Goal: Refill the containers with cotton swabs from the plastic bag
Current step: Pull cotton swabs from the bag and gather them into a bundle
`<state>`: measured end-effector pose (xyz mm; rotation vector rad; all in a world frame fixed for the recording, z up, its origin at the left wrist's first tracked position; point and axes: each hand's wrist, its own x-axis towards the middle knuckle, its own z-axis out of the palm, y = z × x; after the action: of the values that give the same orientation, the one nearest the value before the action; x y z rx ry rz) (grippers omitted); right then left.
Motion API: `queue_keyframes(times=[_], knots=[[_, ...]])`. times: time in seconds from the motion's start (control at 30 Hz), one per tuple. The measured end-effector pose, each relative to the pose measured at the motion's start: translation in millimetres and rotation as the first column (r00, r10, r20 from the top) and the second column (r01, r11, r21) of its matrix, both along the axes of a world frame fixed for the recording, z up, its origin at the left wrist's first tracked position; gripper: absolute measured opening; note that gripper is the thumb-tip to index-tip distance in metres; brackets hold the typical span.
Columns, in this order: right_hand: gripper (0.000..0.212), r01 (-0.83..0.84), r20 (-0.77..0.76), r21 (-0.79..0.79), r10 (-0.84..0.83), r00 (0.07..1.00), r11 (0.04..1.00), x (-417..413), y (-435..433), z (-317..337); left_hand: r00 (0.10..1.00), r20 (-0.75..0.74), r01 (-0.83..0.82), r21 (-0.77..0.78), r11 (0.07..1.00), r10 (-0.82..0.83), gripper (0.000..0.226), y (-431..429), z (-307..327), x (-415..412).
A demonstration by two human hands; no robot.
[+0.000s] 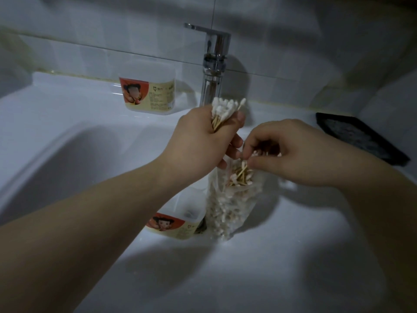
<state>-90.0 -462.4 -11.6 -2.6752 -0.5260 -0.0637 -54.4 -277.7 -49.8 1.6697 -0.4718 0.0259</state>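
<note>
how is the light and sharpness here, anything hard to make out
Head view: dim, bluish light, with soft shadows across the sink and wall; head view: bright glints on the faucet; label print on the far container too soft to read; cotton swabs in the plastic bag blur together; wide-angle lens curves the sink's edges.

The light is dim and cool, and broad soft shadows lie across the wall [293, 30] of pale glossy tiles, whose joints show as thin lines. A white washbasin [282, 256] fills the lower view, its bowl sinking away at the left and its wide flat rim spreading to the right. A yellowish seam [67, 74] runs where basin meets wall. A chrome tap [213, 64] stands upright at the back edge. At the far right a flat black tray [361, 136] lies on the rim, near the wall
</note>
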Motion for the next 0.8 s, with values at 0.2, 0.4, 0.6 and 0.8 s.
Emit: queue_keyframes(times=[0.2,0.4,0.6,0.8], knots=[[0.013,0.049,-0.008,0.3,-0.048,0.999,0.953,-0.6,-4.3,7.4,1.0,0.018,-0.009,0.059,0.998,0.008,0.016,1.5,-1.9,0.3],[0.02,0.109,-0.007,0.548,-0.125,0.992,0.829,-2.7,-2.9,11.6,0.997,0.075,-0.038,0.113,0.993,0.03,0.021,1.7,-4.0,2.7],[0.028,0.122,0.007,0.715,-0.181,0.983,0.688,3.2,1.3,7.3,0.986,0.154,-0.099,0.199,0.975,0.068,0.034,3.0,-4.8,5.0],[0.029,0.108,-0.006,0.816,-0.178,0.984,0.569,5.3,2.0,7.6,0.99,0.135,0.004,0.27,0.963,-0.042,0.03,2.7,-2.8,-0.3]])
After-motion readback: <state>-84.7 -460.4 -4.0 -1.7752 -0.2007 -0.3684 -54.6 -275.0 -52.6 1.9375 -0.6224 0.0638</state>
